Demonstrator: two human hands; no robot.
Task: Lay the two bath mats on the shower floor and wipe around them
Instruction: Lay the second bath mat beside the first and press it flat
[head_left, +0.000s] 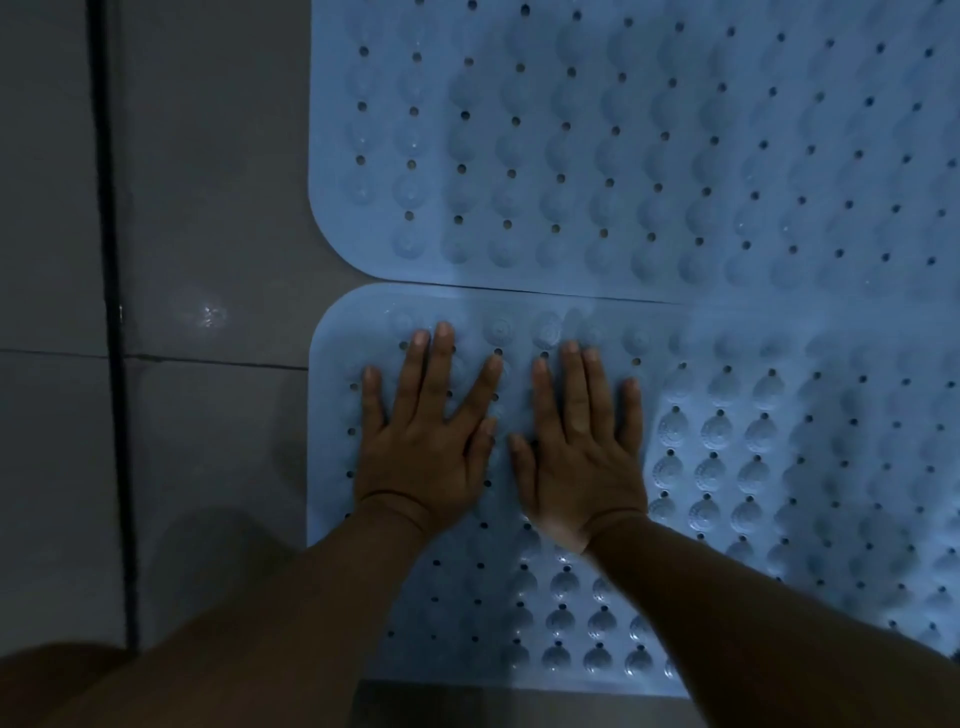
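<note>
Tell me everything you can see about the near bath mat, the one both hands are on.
The near bath mat is light blue and looks like soft rubber or plastic, with rounded corners, rows of raised domed bumps and small round drain holes. It lies flat on the grey tiled floor, its far edge meeting the other mat along a thin seam. The left hand and right hand rest palm-down, fingers spread, near its far left corner.

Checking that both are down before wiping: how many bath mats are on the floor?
2. The far mat lies at the top; the near mat lies below it, edges meeting, with the left hand and right hand flat on it.
</note>
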